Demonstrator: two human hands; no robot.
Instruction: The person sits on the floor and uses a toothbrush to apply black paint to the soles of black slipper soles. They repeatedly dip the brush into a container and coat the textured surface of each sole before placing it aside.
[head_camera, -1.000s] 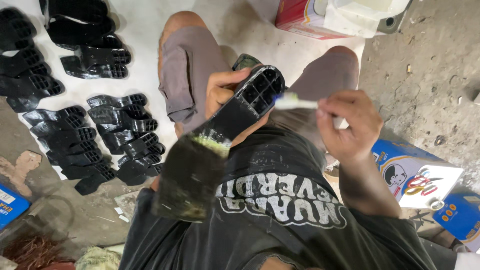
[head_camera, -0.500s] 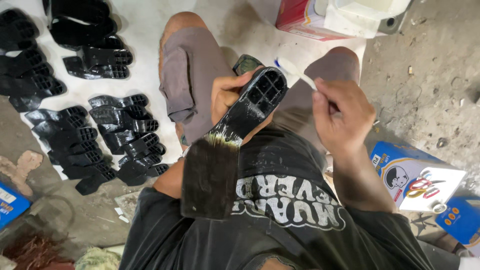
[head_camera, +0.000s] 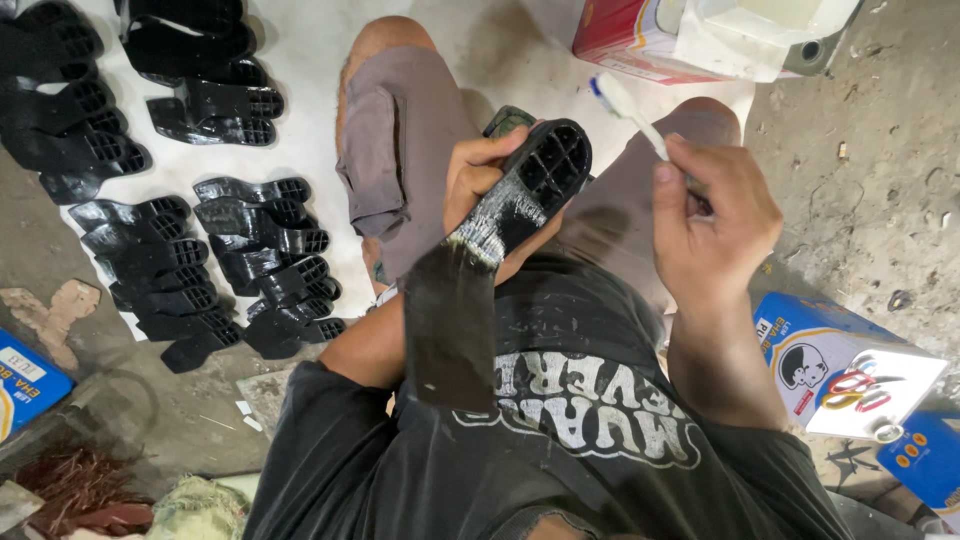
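Rows of black soles (head_camera: 200, 260) lay on a white sheet (head_camera: 320, 130) at nine to eleven o'clock. Near centre, the left hand (head_camera: 478, 180) gripped a black shoe sole (head_camera: 490, 250), fingers curled round its ribbed heel end, which pointed to one o'clock. At two o'clock the right hand (head_camera: 712, 222) pinched a white toothbrush (head_camera: 628, 112), just clear of the sole. A blue-and-white box (head_camera: 845, 365) sat at four o'clock.
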